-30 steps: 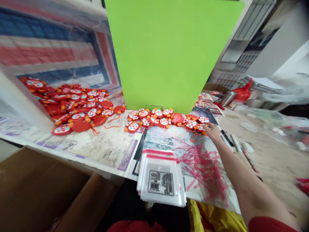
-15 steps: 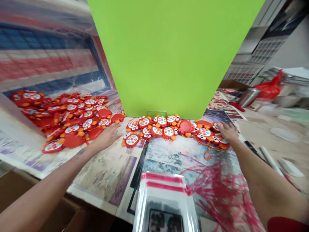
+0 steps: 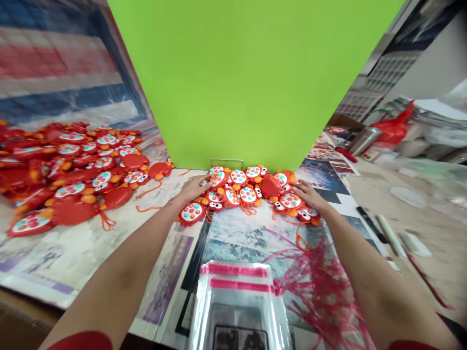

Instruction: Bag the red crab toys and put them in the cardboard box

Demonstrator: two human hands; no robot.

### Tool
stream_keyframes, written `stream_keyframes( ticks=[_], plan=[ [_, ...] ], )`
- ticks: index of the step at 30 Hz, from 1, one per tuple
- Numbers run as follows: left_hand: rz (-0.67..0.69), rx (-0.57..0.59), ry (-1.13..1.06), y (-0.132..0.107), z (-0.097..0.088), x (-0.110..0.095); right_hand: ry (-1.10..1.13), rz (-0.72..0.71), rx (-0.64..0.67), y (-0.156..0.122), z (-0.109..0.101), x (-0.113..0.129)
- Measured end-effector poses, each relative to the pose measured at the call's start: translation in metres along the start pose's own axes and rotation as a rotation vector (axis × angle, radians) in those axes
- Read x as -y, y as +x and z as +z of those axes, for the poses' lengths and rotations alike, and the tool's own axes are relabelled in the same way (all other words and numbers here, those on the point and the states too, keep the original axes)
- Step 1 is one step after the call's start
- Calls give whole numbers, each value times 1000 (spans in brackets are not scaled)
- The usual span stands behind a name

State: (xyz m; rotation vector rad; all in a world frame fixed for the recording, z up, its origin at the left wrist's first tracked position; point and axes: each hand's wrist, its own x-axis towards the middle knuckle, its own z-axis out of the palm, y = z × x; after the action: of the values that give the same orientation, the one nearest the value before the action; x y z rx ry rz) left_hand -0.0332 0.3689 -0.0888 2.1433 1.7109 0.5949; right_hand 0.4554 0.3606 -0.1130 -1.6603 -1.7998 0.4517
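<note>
Red crab-shaped toys (image 3: 248, 195) with dotted white faces, googly eyes and orange cords lie heaped in a row in front of a tall green board (image 3: 237, 87). At the row's left end, my left hand (image 3: 191, 189) rests against the toys with its fingers stretched out. My right hand (image 3: 309, 194) touches the opposite end, fingers extended over the outer toys. Neither hand grips a toy. Some toys are partly covered by others and by my fingers.
A larger pile of the same toys (image 3: 75, 204) spreads at the left. Clear plastic bags with pink stripes (image 3: 237, 286) lie in front, beside tangled pink strips (image 3: 321, 287). To the right are a black marker (image 3: 372, 224), a metal flask (image 3: 364, 141) and a red bag (image 3: 396, 129).
Both hands have moved inward, squeezing the row of toys into a tighter heap. The camera view has shifted slightly, bringing the left pile closer.
</note>
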Motion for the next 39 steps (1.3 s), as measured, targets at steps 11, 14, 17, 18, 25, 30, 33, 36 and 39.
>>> stream_keyframes(
  ticks=[11, 14, 17, 18, 25, 30, 33, 36, 39],
  plan=[
    [-22, -63, -238, -44, 25, -60, 174, 14, -15, -37, 74, 75],
    [-34, -131, -201, -67, 9, -84, 174, 53, -26, -51, 80, 93],
    [-4, -264, -135, -119, -7, -122, 184, 57, -35, -67, 74, 109],
    [68, -249, -128, -143, -8, -136, 187, 49, -39, -74, 70, 114],
    [325, 184, 13, -308, 28, -192, 52, -357, 33, -151, 33, 157],
    [261, 166, 94, -315, 29, -180, -295, -508, 393, -196, 35, 183],
    [285, 212, 103, -303, 21, -177, -415, -453, 387, -200, 43, 188],
    [224, 171, 169, -294, 22, -180, -501, -433, 331, -193, 51, 190],
    [157, 68, 260, -287, 32, -184, -503, -456, 324, -185, 52, 192]
  ],
)
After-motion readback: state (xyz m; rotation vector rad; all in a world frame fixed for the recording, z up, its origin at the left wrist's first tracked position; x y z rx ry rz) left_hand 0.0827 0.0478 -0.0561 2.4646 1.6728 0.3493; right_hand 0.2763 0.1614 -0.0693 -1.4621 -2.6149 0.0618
